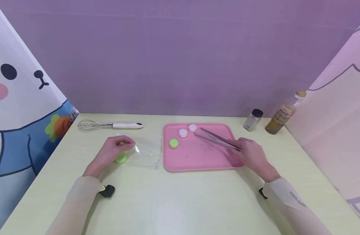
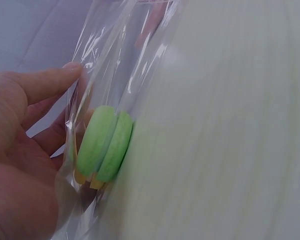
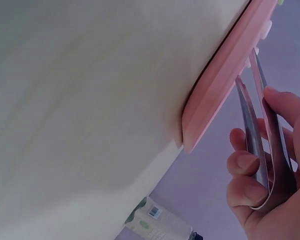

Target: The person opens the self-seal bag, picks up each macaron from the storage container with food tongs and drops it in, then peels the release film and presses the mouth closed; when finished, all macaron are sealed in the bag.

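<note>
My left hand [image 1: 116, 148] pinches the edge of a clear plastic bag [image 1: 146, 151] lying on the table. A green macaron [image 2: 105, 145] is inside the bag, under that hand; a little yellow-orange shows beside it, too covered to identify. My right hand [image 1: 251, 153] grips metal tongs [image 1: 216, 138] by their joined end, tips apart, above the pink tray [image 1: 197, 163]. The tips hold nothing. On the tray's left half lie a green macaron [image 1: 173, 143] and two pale lilac ones, one macaron [image 1: 183, 133] nearer and another macaron [image 1: 192, 128] by the far rim.
Behind the bag lies a whisk [image 1: 109, 125] with a white handle. At the back right stand a small black-lidded jar [image 1: 252, 120] and a corked bottle [image 1: 284, 114] of brown liquid. A purple cloth wall [image 1: 180, 65] rises along the table's back edge.
</note>
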{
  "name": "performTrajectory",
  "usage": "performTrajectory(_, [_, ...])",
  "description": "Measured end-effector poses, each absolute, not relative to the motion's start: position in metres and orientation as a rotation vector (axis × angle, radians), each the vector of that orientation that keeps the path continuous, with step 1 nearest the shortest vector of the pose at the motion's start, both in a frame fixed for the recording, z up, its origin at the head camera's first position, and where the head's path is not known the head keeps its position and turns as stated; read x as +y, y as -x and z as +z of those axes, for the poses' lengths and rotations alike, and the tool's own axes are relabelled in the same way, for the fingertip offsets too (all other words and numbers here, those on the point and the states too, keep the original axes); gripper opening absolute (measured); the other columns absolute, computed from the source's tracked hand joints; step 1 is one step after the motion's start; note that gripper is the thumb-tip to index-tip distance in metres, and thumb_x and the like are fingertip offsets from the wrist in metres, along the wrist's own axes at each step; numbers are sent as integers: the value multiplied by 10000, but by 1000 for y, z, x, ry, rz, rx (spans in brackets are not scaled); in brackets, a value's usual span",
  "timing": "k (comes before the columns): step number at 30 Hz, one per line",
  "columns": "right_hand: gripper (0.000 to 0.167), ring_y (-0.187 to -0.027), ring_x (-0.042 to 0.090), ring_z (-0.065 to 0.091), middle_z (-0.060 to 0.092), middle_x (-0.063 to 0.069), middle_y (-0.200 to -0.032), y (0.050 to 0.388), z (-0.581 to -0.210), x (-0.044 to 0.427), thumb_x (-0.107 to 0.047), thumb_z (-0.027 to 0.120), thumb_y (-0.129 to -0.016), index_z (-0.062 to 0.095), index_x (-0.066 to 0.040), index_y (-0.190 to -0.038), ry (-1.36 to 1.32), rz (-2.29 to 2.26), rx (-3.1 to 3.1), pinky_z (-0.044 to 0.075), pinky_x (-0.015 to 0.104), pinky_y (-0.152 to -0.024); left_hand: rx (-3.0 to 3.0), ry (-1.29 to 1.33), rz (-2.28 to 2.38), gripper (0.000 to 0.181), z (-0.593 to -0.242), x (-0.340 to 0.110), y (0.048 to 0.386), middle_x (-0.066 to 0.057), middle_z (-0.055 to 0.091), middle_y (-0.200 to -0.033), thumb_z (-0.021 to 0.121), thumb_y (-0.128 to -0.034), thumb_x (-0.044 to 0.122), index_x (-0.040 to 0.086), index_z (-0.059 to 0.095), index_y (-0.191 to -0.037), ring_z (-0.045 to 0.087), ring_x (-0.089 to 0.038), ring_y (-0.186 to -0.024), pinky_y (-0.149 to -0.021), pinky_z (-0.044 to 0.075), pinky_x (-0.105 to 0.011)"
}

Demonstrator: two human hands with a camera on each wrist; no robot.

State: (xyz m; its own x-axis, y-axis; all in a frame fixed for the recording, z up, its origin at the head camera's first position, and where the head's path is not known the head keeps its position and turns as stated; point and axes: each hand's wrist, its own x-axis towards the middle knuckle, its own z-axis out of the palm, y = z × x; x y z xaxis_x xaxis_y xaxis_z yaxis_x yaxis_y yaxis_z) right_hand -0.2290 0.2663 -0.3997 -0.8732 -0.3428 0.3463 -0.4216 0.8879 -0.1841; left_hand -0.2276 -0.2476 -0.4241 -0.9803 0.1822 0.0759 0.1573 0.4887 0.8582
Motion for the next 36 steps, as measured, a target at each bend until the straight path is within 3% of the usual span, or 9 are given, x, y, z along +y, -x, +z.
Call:
performTrajectory(8, [232, -614, 167, 486, 569, -27, -724, 239, -400, 256, -198, 773, -903, 790, -107, -1115, -570, 410, -2817, 444, 383, -548, 2685, -289, 1555, 258, -423, -247, 227, -74, 703, -1126, 697, -982, 265, 57, 738, -1130, 579, -240, -977, -834, 464, -299])
performTrajectory(18, [307, -614, 174, 471, 515, -14, -688, 248, -399, 245, -193, 760, -922, 751, -109, -1217, -595, 391, -2869, 405, 336, -545, 2677, -290, 1558, 255, -425, -248, 229, -77, 696, -1148, 693, -985, 263, 62, 735, -1137, 573, -243, -1024, -888, 446, -329])
performTrajectory(29, [236, -688, 213, 550, 655, 42, -821, 253, -404, 242, -115, 747, -929, 768, -85, -1161, -613, 468, -2805, 490, 434, -650, 2682, -295, 1558, 247, -427, -249, 230, -72, 703, -1137, 689, -988, 256, 62, 736, -1135, 584, -243, -1030, -905, 450, -341])
performTrajectory(36, [246, -648, 199, 502, 577, 19, -763, 253, -408, 245, -132, 763, -910, 772, -101, -1154, -626, 457, -2747, 453, 413, -591, 2684, -290, 1563, 237, -428, -249, 230, -71, 704, -1126, 692, -986, 243, 58, 737, -1127, 588, -246, -1019, -896, 457, -341])
